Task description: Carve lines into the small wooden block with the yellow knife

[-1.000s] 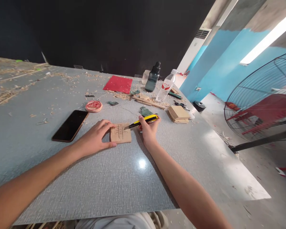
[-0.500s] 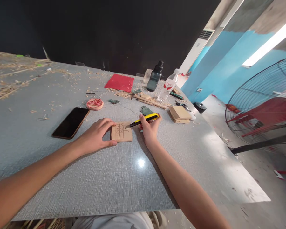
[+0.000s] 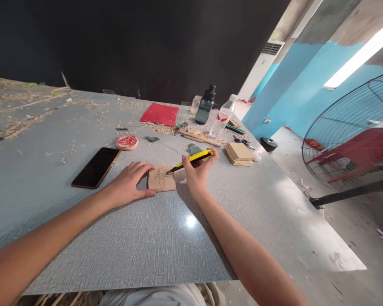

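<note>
Left hand (image 3: pixel 127 187) lay flat on the grey table (image 3: pixel 147 242), fingers spread, pinning the left edge of a carved wooden block (image 3: pixel 161 179). Right hand (image 3: pixel 196 172) had fingers clamped on a yellow utility knife (image 3: pixel 191 160), tip touching the block. Left of these lay a phone (image 3: pixel 95 167); farther back, a red sheet (image 3: pixel 159 114).

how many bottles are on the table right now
2. A dark bottle with a black cap stands at the far edge, right of the red sheet. A clear plastic bottle with a red label stands just right of it. Clutter there could hide more.
</note>
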Tool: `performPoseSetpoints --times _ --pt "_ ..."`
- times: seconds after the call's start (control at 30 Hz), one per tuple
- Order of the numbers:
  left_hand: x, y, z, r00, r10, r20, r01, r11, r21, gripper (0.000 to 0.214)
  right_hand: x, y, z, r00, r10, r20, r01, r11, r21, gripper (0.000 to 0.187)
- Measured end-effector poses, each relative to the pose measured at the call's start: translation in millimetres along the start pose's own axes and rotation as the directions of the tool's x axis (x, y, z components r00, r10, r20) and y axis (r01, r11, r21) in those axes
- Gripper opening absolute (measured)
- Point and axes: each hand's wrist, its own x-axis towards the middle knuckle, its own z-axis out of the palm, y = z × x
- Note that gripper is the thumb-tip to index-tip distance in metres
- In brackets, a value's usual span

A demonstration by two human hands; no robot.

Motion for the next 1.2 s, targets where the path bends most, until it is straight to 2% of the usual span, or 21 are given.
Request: performPoseSetpoints --times 0.17,0.43,0.67,0.8,0.9,1.03,1.2 --pt "-1 0 -1.1 1.000 0.019 -0.019 -0.019 1.000 0.023 0.071 9 13 -9 0.984 0.171 -0.040 -0.170 0.985 0.023 0.062" --pt "-5 10 -5.7 0.981 0.143 -0.131 -0.117 0.976 0.184 0.078 14 20 -12 0.968 0.239 -0.073 -0.235 0.970 0.054 0.064" --pt "-6 13 -9.2 0.951 0.249 -0.186 -0.183 0.932 0.312 0.080 11 17 -13 0.976 0.211 -0.045 -0.207 0.975 0.081 0.066" --pt "-6 10 -10.0 0.950 0.247 -0.189 -0.178 0.931 0.319 0.088 3 7 -9 0.992 0.119 0.045 -0.122 0.990 0.069 0.068" --pt "-6 7 -9.9 0.957 0.217 -0.193 -0.149 0.937 0.317 0.095 0 5 -7 0.991 0.102 0.085 -0.108 0.992 0.068 0.071" --pt "-5 6 -8.7 0.960 0.198 -0.196 -0.132 0.943 0.307 0.096 2 8 -7 0.993 0.121 -0.011 -0.120 0.991 0.065 0.067" --pt "-4 8 -7.1 0.965 0.171 -0.198 -0.112 0.955 0.275 0.097 5 10 -8 0.993 0.048 -0.106 -0.043 0.998 0.051 0.065"
